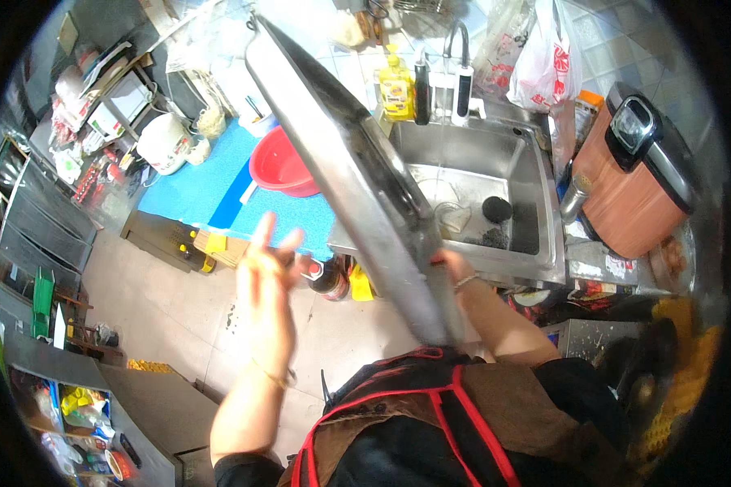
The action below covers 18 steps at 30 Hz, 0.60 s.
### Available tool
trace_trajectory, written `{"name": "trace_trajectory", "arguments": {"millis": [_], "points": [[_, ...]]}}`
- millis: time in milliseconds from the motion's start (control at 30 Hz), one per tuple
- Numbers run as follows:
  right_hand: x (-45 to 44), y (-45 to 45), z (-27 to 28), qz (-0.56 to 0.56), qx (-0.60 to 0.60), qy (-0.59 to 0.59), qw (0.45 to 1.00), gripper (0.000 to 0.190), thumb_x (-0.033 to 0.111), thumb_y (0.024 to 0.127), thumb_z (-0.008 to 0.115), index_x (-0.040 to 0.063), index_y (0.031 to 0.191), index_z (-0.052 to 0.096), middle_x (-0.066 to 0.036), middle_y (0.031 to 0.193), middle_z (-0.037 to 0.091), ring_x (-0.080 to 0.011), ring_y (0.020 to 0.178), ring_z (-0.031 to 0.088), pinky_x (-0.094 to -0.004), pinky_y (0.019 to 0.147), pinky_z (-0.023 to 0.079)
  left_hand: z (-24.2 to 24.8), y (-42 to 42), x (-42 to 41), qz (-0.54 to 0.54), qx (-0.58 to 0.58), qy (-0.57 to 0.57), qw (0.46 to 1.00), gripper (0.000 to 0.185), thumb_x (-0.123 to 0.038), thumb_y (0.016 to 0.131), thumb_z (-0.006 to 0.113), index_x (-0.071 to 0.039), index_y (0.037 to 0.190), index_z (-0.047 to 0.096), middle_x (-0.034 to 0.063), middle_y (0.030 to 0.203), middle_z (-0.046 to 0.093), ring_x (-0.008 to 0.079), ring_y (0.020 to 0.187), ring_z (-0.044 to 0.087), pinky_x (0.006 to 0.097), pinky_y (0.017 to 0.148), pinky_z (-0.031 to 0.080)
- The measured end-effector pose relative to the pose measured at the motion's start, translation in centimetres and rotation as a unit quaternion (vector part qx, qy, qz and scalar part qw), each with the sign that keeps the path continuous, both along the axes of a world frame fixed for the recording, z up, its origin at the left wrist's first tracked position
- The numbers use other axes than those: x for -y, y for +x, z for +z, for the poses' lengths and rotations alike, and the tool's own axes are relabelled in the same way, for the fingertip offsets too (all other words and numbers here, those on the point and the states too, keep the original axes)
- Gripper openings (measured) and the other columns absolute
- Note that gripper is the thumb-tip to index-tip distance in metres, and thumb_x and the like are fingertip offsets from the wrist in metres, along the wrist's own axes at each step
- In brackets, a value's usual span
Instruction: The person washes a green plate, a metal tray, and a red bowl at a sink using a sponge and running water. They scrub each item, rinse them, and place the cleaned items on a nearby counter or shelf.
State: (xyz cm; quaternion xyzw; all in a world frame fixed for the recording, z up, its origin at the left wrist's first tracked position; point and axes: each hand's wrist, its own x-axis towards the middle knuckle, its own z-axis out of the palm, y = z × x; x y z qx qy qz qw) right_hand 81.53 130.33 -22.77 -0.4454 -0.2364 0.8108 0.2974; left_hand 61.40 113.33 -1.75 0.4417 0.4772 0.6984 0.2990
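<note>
A large stainless-steel tray or shallow pan (pixel 347 173) is tipped up on its edge in front of me, slanting from the upper left down towards my apron. My right hand (pixel 454 266) grips its lower right side, with part of the fingers hidden by the metal. To the left, my left hand (pixel 267 268) is raised and blurred, its fingers apart and holding nothing. It is over the floor by the blue-topped counter (pixel 189 182), apart from the tray. Behind the tray is a steel sink (pixel 527 182), partly covered by it, with a thin water stream falling from the faucet (pixel 463 85).
A red plastic basin (pixel 280 164) stands on the blue counter. Below its edge is a dark bottle (pixel 332 283). Yellow dish soap (pixel 396 88) stands behind the sink. To the right are plastic bags (pixel 548 67) and a brown-and-black bin-like container (pixel 636 176).
</note>
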Motion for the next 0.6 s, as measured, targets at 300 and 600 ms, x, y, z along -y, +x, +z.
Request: {"name": "trace_trajectory", "arguments": {"millis": [300,600], "points": [[-3.4,8.3,3.1,0.076,0.069,0.062,0.993,0.023,0.015,0.063,0.054,0.001,0.082,0.054,-0.01,0.071,0.056,-0.0231,0.054,0.057,-0.0385,0.049,0.05,3.0,-14.2,-8.5,-0.269,0.234,-0.159,0.921,0.078,-0.066,0.083,0.035,0.0,0.124,0.041,0.022,0.124,0.045,0.0325,0.112,0.047,0.0508,0.084,0.046],[-7.2,12.4,0.9,0.116,0.173,0.195,0.959,0.032,0.023,0.07,0.062,0.002,0.094,0.055,-0.01,0.078,0.058,-0.0199,0.063,0.06,-0.0347,0.055,0.052,6.0,-9.1,-8.1,-0.172,0.111,-0.414,0.887,0.034,-0.023,0.077,0.06,0.002,0.1,0.06,0.0139,0.091,0.065,0.022,0.076,0.062,0.0306,0.074,0.049]]}}
